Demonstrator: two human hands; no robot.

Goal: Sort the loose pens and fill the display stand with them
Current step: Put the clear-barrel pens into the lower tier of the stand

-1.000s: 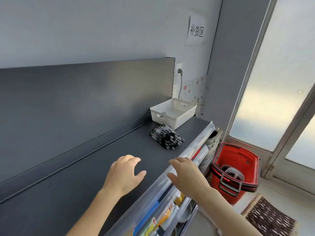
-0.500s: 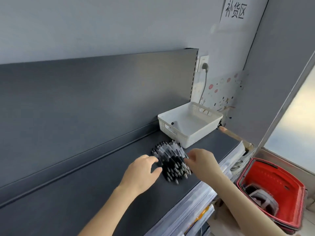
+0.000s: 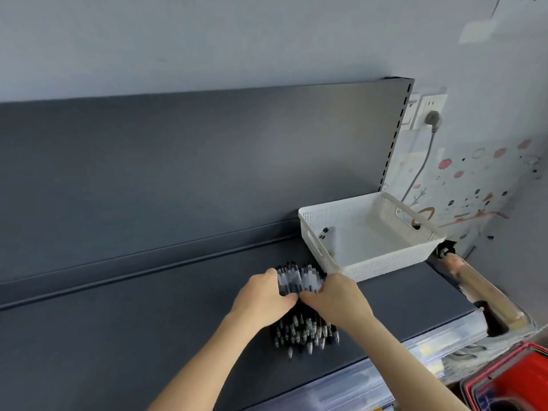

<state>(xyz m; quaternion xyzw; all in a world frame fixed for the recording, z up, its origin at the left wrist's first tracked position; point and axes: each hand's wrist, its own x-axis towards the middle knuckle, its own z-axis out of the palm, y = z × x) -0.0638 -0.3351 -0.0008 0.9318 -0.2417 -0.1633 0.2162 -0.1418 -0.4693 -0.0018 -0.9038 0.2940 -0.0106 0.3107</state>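
A heap of black-and-clear pens (image 3: 305, 330) lies on the dark grey shelf (image 3: 148, 321), tips pointing toward me. My left hand (image 3: 264, 298) grips the heap from the left and my right hand (image 3: 335, 298) grips it from the right, fingers curled round the pens' middle. Just behind the heap stands a white perforated basket (image 3: 415, 247); inside it one pen leans against the left wall.
The shelf's dark back panel (image 3: 207, 158) rises behind. A wall socket with a grey plug (image 3: 433, 118) sits right of it. A wooden handle (image 3: 480, 289) lies at the shelf's right end. A red shopping basket (image 3: 516, 381) stands on the floor below right.
I have stepped closer to the shelf. Both hands went from hovering near the front edge to the pen heap and have closed round it from either side.
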